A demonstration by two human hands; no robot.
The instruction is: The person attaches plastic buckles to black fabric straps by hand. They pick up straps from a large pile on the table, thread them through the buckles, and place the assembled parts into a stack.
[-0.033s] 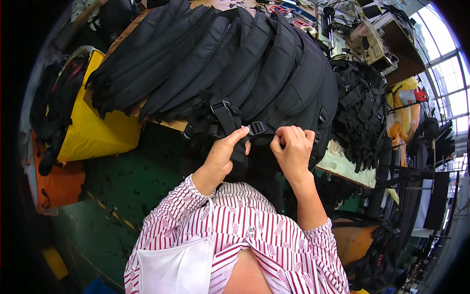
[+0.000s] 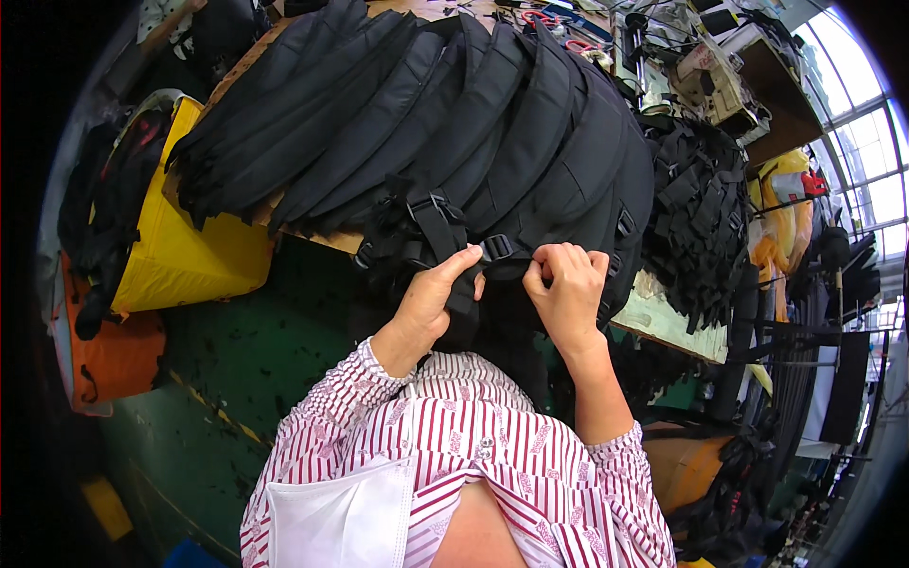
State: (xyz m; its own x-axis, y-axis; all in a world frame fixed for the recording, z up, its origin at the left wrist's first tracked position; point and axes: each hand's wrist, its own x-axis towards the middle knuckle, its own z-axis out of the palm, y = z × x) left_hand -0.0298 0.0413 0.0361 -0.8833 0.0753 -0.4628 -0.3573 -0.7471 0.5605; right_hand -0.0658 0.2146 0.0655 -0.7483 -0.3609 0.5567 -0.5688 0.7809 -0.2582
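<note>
A fanned pile of padded black shoulder straps (image 2: 483,123) lies before me, with black ladder-lock buckles along its near edge. At that edge my left hand (image 2: 426,301) is closed, thumb on top, on a black webbing strap (image 2: 464,287) beside one buckle (image 2: 495,248). Just right of the buckle, my right hand (image 2: 570,293) is bent in a pinch with thumb and forefinger together. A thin dark piece seems to run from the buckle to those fingertips, too small to make out clearly. Another buckle (image 2: 431,204) with webbing sits up and left of my left hand.
Under the pile is a wooden table (image 2: 327,237). A yellow bin (image 2: 194,256) and an orange container (image 2: 114,350) stand at the left. To the right hangs a heap of black webbing (image 2: 701,218) near a sewing machine (image 2: 715,85). Red-handled scissors (image 2: 579,45) lie at the far edge.
</note>
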